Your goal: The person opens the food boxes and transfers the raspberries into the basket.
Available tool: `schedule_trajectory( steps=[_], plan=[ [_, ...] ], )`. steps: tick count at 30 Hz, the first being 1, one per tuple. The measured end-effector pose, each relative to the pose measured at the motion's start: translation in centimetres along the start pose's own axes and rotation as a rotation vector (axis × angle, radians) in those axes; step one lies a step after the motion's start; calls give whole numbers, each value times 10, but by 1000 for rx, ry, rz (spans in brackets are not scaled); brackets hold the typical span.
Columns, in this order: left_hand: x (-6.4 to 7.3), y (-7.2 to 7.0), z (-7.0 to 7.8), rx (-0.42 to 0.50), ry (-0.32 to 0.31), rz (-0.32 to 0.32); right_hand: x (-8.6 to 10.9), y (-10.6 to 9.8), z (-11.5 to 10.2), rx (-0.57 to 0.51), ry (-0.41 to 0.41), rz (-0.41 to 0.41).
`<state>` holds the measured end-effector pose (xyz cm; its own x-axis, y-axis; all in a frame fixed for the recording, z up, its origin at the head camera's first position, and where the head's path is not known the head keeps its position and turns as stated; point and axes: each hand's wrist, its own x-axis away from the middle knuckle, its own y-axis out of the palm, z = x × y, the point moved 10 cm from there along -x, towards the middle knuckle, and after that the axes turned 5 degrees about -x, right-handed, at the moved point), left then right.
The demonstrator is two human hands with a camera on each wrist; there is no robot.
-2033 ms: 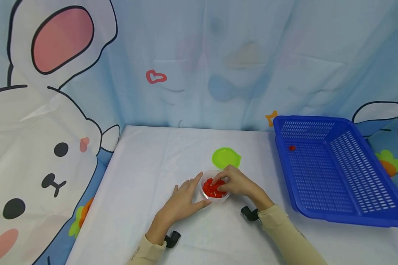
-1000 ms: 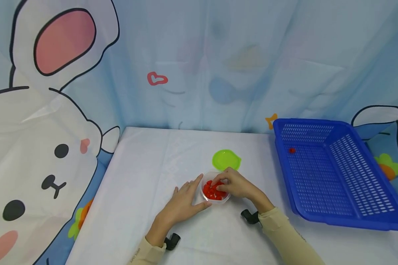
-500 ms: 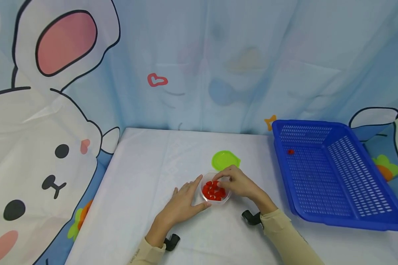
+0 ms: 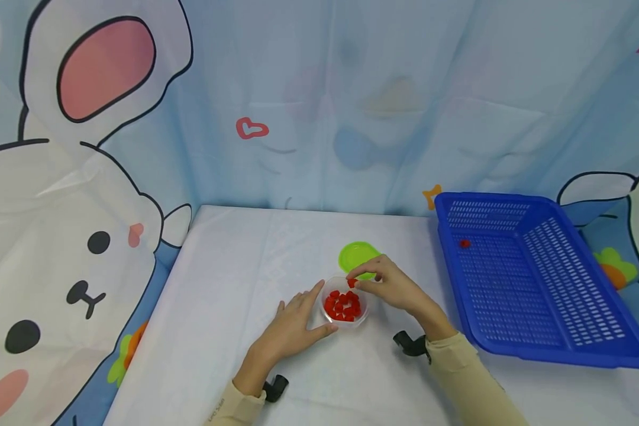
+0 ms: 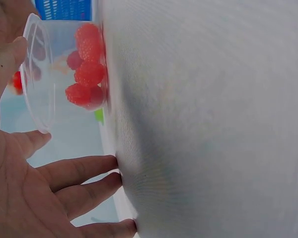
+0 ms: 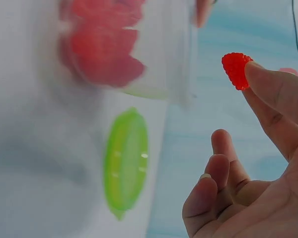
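Observation:
A clear plastic tub [image 4: 332, 285] with several red raspberry-shaped pieces [image 5: 89, 73] in it stands upright on the white cloth. My left hand [image 4: 293, 328] steadies it, thumb and index fingertip at opposite sides of the rim, the other fingers spread straight with tips on the cloth. Above the tub's far right rim, my right hand [image 4: 396, 290] pinches a single red raspberry [image 6: 236, 70] between thumb and index finger; its other fingers curl loosely, as the right wrist view shows. Just behind the tub lies a bright green lid [image 4: 357, 254], partly covered by the right hand in the head view.
To the right stands a big blue slotted plastic basket [image 4: 538, 278], a small red piece [image 4: 465, 243] inside near its back left. A printed curtain [image 4: 298, 118] hangs behind the table. Both wrists wear black camera mounts [image 4: 411, 344].
My right hand was in among the red pieces; it has now lifted up and away from me with a raspberry between its fingertips. The left hand stays at the tub.

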<state>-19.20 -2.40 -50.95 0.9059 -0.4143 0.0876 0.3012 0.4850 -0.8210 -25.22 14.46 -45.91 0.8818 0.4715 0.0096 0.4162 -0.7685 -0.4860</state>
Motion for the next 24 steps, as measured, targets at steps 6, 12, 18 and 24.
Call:
schedule_trajectory(
  steps=[6, 12, 18, 24],
  plan=[
    [0, 1, -1, 2, -6, 0, 2, -21, -18, 37, -37, 29],
    [-1, 3, -2, 1, -4, -5, 10, -57, -33, 86, -1, 58],
    [-1, 2, -2, 8, 1, -3, 24, -118, -44, 122, 43, 124],
    [0, 3, -1, 15, 0, -9, 42, -191, -4, 44, 289, 225]
  ],
)
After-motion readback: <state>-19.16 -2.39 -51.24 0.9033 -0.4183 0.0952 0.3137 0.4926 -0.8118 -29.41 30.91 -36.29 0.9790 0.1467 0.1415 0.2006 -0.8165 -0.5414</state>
